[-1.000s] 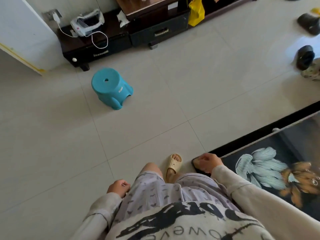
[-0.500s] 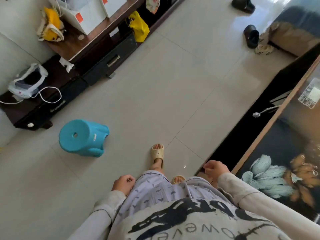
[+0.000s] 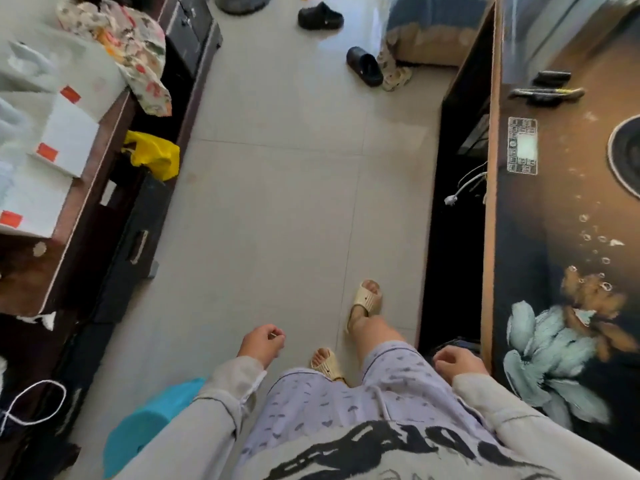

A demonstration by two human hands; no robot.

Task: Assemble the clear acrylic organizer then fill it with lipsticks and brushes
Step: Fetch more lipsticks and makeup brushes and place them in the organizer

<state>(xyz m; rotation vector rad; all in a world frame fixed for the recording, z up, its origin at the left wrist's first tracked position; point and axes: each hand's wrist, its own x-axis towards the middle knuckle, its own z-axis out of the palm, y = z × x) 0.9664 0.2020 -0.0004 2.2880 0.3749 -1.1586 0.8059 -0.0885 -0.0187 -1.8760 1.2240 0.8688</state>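
- Head view: the person stands on a pale tiled floor (image 3: 277, 202), looking down at their own legs, both feet in beige slippers (image 3: 367, 299).
- The left hand (image 3: 261, 344) hangs low in front of the body, arm bent in a grey sleeve (image 3: 214, 410); its fingers curl loosely inward into a half-fist and hold nothing that can be seen.
- The right hand (image 3: 457, 365) hangs at the right hip, fingers also loosely curled and empty, just beside the near corner of a dark table (image 3: 554, 237) with a painted flower pattern.
- The two hands are well apart, one on each side of the patterned shorts (image 3: 346, 403).
- A teal stool (image 3: 152, 424) sits on the floor behind the left sleeve, partly hidden.
- A dark low cabinet (image 3: 131, 244) runs along the left edge, with white boxes (image 3: 65, 136) on top and a yellow bag (image 3: 156, 154) by its front.
- Black slippers (image 3: 363, 65) lie on the floor far ahead.
- The acrylic organizer, lipsticks and brushes cannot be made out anywhere in view.
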